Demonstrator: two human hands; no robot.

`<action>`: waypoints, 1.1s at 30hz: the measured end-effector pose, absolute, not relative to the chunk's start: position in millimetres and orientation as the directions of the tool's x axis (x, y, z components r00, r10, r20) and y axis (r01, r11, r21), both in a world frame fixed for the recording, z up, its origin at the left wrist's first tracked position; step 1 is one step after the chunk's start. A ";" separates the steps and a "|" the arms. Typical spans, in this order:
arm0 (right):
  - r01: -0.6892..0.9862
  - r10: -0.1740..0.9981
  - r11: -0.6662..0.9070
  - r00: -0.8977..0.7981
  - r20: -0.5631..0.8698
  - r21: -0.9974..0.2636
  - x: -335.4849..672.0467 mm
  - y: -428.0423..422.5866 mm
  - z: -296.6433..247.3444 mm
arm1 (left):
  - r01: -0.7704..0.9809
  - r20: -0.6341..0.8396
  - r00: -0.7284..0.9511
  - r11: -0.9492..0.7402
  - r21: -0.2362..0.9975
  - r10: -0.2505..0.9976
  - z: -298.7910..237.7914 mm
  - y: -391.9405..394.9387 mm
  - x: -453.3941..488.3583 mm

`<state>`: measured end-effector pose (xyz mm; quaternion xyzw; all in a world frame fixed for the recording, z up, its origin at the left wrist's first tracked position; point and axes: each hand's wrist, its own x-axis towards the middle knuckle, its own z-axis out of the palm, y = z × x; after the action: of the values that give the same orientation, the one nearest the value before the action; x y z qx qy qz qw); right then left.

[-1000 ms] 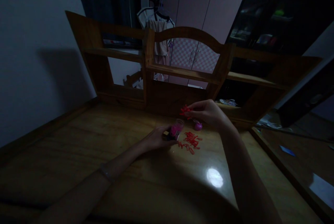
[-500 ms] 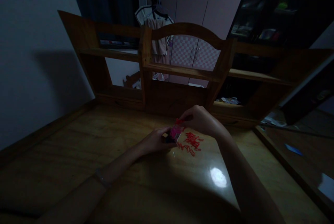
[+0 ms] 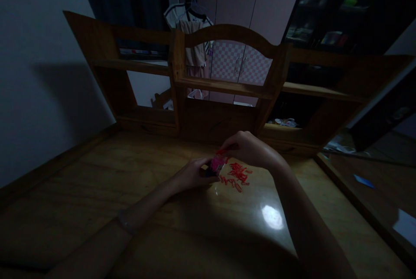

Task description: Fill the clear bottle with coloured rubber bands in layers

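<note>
My left hand [image 3: 194, 173] is wrapped round a small clear container [image 3: 217, 165] full of pink bits, tilted on the wooden desk [image 3: 136, 209]. My right hand [image 3: 248, 148] is pinched shut on a few red strips [image 3: 222, 152] right at the container's mouth. A loose pile of red strips [image 3: 238, 174] lies on the desk just right of the container, under my right wrist. The room is dim and the strips' exact kind is hard to make out.
A wooden hutch with shelves [image 3: 224, 88] stands along the back of the desk. A bright light reflection [image 3: 272, 217] shows on the desk top. A grey wall [image 3: 39, 79] closes the left side; dark cabinets [image 3: 328, 19] are at the back right.
My right hand has come down from above the desk with the red strips to the container's mouth. A small pink round thing seen earlier is now hidden behind that hand.
</note>
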<state>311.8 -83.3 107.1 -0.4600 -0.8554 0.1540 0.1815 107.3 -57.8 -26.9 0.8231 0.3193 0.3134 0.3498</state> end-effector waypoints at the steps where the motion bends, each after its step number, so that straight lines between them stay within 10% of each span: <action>1: 0.727 0.838 0.535 -0.521 0.162 -0.430 312.9 -83.6 107.9 | 0.307 0.286 0.602 -0.546 0.779 0.746 -25.7 -59.0 107.7; 33: 0.728 0.887 0.452 -0.430 0.171 -0.515 312.9 -87.9 114.1 | 0.312 0.143 0.599 -0.394 0.865 0.788 -26.6 -66.9 114.5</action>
<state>312.9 -87.9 114.1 -0.4894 -0.8249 0.1853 0.2137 114.5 -66.9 -26.6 0.7867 0.3494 0.2796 0.4253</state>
